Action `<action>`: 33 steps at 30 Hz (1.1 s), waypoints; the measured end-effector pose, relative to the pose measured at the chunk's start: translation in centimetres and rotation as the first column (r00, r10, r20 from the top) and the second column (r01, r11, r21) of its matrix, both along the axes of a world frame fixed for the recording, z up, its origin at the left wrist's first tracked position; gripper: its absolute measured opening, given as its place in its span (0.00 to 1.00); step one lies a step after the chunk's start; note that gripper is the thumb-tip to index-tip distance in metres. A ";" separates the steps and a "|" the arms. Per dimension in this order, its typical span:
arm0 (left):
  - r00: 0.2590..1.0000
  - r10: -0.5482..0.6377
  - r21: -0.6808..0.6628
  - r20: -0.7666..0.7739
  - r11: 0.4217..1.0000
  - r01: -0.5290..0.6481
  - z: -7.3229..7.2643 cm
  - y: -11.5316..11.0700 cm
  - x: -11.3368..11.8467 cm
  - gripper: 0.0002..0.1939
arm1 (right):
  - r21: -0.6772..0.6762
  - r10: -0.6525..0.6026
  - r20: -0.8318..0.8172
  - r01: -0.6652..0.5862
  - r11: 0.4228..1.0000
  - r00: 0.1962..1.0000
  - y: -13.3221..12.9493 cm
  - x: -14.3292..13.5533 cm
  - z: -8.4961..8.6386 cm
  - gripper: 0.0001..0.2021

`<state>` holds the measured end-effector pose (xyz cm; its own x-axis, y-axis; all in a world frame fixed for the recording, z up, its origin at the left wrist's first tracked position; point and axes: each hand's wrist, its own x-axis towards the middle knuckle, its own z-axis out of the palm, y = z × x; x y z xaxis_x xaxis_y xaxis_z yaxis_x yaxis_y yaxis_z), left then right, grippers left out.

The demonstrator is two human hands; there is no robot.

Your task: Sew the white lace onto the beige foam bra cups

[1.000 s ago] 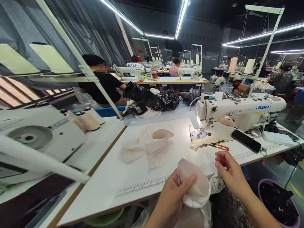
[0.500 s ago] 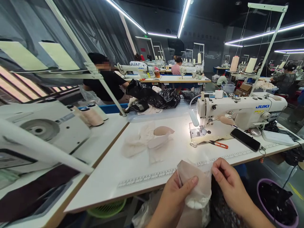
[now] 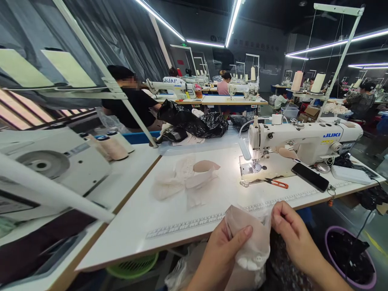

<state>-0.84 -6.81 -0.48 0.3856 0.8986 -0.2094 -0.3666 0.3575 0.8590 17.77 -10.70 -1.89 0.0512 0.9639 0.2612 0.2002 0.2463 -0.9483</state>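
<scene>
My left hand (image 3: 226, 248) is closed around a beige piece of sheer fabric (image 3: 250, 244), its thumb lying across the front. The fingers of my right hand (image 3: 292, 230) pinch the fabric's thin, see-through right edge. Both hands are just in front of the table's near edge, with the cloth hanging between them. Further in on the white tabletop lie more pale sheer fabric pieces (image 3: 169, 182) and a tan cup-shaped piece (image 3: 205, 165). A JUKI sewing machine (image 3: 303, 139) stands to the right, its lamp lit over the needle plate (image 3: 251, 166).
Orange-handled snips (image 3: 278, 184) and a black phone (image 3: 309, 176) lie before the machine. A ruler strip (image 3: 194, 223) runs along the front edge. Black plastic bags (image 3: 194, 123) sit at the back. Below right stands a purple-rimmed bin (image 3: 329, 238). A co-worker (image 3: 130, 101) sits beyond.
The camera view has shifted slightly, so the table and machine appear a little further left. Both hands keep their hold; the sheer edge by my right fingers looks more spread out.
</scene>
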 end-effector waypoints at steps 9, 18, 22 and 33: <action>1.000 -0.001 -0.019 -0.014 1.000 0.001 -0.1 -0.1 0.0 0.23 | 0.271 -0.067 0.298 -0.018 0.962 0.952 -1.0 -0.7 1.5 0.07; 0.999 0.016 -0.012 -0.048 1.000 -0.017 -0.2 -0.3 0.1 0.25 | -0.079 0.029 -0.169 -0.043 0.996 0.985 -0.2 0.4 -0.7 0.14; 0.996 0.043 -0.015 -0.078 0.999 -0.044 -0.1 -0.1 -0.1 0.23 | 0.068 0.003 0.024 -0.005 0.998 1.000 -0.8 0.7 0.2 0.07; 0.991 0.077 0.054 -0.113 0.996 -0.071 -0.3 -0.7 0.8 0.26 | 0.262 -0.131 0.286 0.054 0.964 0.949 -0.8 -1.0 0.4 0.07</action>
<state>-0.06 -7.53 -0.78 0.2935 0.9341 -0.2034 -0.2882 0.2893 0.9128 16.76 -11.51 -1.44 0.0198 0.8613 0.5077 0.4977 0.4319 -0.7521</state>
